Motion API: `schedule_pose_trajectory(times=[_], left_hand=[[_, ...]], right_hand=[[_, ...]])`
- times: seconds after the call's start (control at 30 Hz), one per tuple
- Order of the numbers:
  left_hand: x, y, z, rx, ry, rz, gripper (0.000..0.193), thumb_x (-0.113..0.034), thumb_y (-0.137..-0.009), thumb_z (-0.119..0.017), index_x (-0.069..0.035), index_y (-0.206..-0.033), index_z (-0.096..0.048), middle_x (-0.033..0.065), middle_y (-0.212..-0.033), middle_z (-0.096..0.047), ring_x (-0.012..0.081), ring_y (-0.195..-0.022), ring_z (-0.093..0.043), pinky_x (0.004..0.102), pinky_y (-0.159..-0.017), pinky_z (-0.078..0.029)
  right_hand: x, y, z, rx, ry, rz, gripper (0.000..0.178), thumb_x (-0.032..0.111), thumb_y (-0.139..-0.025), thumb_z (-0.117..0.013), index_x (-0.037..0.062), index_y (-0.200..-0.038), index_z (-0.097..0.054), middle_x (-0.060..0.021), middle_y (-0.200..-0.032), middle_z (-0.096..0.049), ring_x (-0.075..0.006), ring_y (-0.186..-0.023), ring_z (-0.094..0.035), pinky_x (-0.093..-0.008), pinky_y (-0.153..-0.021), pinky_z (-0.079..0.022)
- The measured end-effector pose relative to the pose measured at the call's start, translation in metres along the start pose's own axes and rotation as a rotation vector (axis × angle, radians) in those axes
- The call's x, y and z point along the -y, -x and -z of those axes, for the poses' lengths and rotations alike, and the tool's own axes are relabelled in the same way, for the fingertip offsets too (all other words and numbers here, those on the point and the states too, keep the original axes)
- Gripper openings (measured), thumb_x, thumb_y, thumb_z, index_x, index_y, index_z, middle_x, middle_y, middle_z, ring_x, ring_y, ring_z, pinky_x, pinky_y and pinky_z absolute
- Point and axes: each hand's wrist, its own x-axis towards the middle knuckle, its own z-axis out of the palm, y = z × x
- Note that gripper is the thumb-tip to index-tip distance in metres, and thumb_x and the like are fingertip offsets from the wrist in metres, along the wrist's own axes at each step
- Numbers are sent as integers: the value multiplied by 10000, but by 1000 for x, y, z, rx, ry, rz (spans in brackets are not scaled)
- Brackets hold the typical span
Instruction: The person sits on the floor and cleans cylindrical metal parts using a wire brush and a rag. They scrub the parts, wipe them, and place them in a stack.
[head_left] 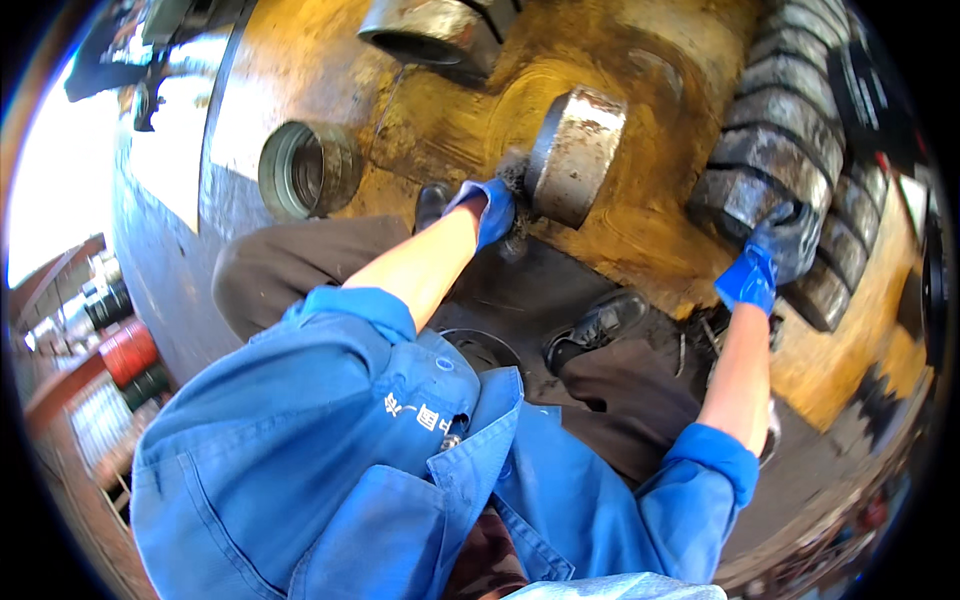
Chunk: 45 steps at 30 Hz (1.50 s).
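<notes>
My left hand, in a blue glove, is closed on a dark, fuzzy clump whose exact kind I cannot make out. Just right of the clump, a thick steel ring with worn, rust-flecked sides stands on its edge. Over at the right, my gloved right hand grips the rim of a grey steel ring at the near end of a row. Some of its fingers are hidden by the ring.
A row of steel rings runs away at the right, with more rings beside it. An open, hollow ring stands at left, and a large metal cylinder at the back. My shoes rest close to the oily yellow-brown surface.
</notes>
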Motion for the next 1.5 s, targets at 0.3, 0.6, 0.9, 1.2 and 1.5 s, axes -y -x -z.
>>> schedule_pose_trajectory(times=[0.3,0.6,0.9,1.2,1.5], left_hand=[[22,99,113,-440,70,9,285,-194,-846,-596,-81,-1086,-698,84,-1112,-675,262,-1087,-614,361,-935,-486],[93,129,254,-916,652,209,407,-274,-845,-612,-74,-1198,-629,125,-1141,-652,319,-1118,-589,424,-1001,-443],[69,150,283,-1299,232,330,222,-315,-770,-632,-108,-850,-627,60,-822,-606,285,-805,-607,421,-753,-487],[22,168,284,-982,431,46,211,-229,-921,-565,-121,-1088,-636,82,-1036,-649,224,-1026,-585,320,-956,-433],[90,166,219,-895,1726,272,278,-157,-923,-602,-60,-1178,-657,80,-1068,-703,174,-973,-636,294,-891,-483]], right_hand=[[-18,-1,-5,-45,80,-96,390,398,-925,-548,114,-1128,-722,-139,-1171,-702,-332,-1079,-655,-445,-950,-494],[-18,7,-13,244,100,-200,454,444,-929,-541,148,-1251,-664,-140,-1298,-641,-336,-1138,-623,-444,-983,-474],[238,-52,161,119,-1818,-484,417,449,-923,-628,76,-1098,-687,-86,-1003,-696,-209,-906,-644,-375,-822,-525],[203,-7,143,519,-2003,-718,361,321,-974,-566,15,-1130,-679,-154,-1036,-718,-227,-933,-668,-384,-842,-528],[284,37,201,371,-1107,-702,262,284,-933,-601,22,-934,-611,-220,-830,-630,-395,-717,-600,-486,-635,-456]])
